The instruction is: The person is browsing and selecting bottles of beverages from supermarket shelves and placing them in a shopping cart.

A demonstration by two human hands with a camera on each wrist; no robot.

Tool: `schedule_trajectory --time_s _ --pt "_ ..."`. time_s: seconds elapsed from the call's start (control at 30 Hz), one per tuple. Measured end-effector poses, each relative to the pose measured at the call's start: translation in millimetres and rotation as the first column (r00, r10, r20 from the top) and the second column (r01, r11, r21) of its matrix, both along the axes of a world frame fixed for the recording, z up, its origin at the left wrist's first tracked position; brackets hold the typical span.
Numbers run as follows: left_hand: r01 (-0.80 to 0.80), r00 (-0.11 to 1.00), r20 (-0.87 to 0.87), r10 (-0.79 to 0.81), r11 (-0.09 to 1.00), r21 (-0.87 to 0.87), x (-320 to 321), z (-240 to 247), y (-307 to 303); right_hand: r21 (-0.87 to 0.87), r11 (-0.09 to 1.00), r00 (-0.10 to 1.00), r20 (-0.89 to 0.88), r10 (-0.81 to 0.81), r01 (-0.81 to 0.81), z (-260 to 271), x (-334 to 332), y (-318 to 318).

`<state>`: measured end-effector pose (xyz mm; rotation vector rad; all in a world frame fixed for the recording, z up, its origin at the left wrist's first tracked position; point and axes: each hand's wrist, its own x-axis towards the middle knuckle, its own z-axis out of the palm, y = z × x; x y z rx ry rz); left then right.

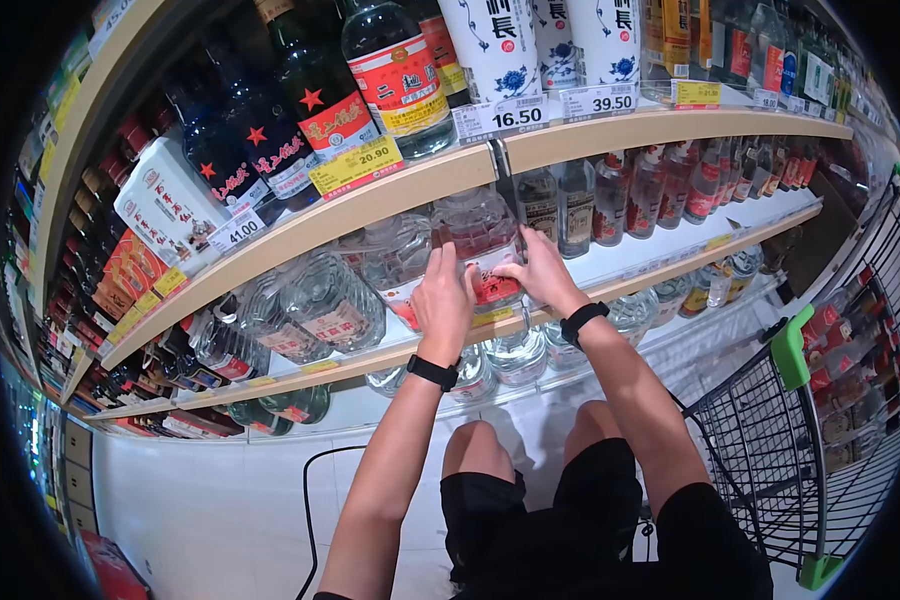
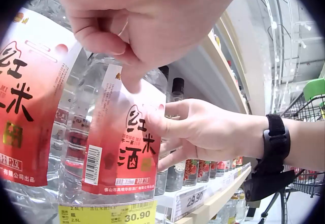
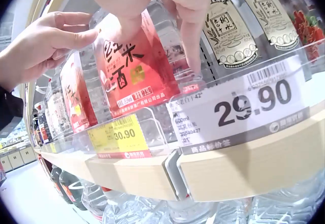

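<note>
A large clear plastic liquor bottle (image 1: 494,284) with a red-and-white label stands at the front of the middle shelf, between both hands. My left hand (image 1: 444,296) holds its left side, the thumb (image 2: 133,76) touching the label's upper part in the left wrist view. From the right, my right hand (image 1: 549,272) grips the same bottle, its thumb on the label and its fingers round the far side, as the right wrist view shows. A matching bottle (image 2: 30,102) stands just to the left. Both wrists wear black straps.
Below the bottle is a yellow price tag (image 3: 119,136) on the shelf edge (image 3: 244,168). Slim glass bottles (image 1: 575,205) stand to the right, larger clear jugs (image 1: 330,300) to the left. An upper shelf of bottles overhangs. A shopping cart (image 1: 770,440) stands at right; a black cable (image 1: 308,490) hangs left.
</note>
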<state>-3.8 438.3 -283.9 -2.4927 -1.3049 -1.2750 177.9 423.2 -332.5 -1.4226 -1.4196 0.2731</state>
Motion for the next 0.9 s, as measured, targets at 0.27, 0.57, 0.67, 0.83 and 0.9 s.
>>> schedule_trajectory --time_s 0.27,0.57,0.67,0.83,0.9 --pt "0.036 0.995 0.099 -0.032 0.998 -0.045 -2.2 -3.7 6.6 0.015 0.998 0.995 0.085 -0.055 0.054 -0.3 -8.7 -5.1" --pt "0.054 0.985 0.168 -0.037 0.994 -0.099 -1.4 -3.9 12.5 0.053 0.988 0.982 0.111 -0.15 0.145 -5.9 -20.5 -9.1" --pt "0.035 0.987 0.156 -0.022 0.996 -0.081 -1.3 -9.6 20.7 -0.005 0.987 0.986 0.033 -0.162 0.163 -11.0 -22.5 -7.4" --pt "0.005 0.992 0.12 0.035 0.948 -0.319 -1.5 9.2 10.0 -0.041 0.988 0.978 -0.139 -0.155 0.15 -0.6 -37.6 -14.1" --pt "0.0 0.996 0.077 0.033 0.92 -0.393 -2.6 22.7 3.6 0.02 0.99 0.982 -0.13 -0.134 0.138 -9.3 -36.7 -20.2"
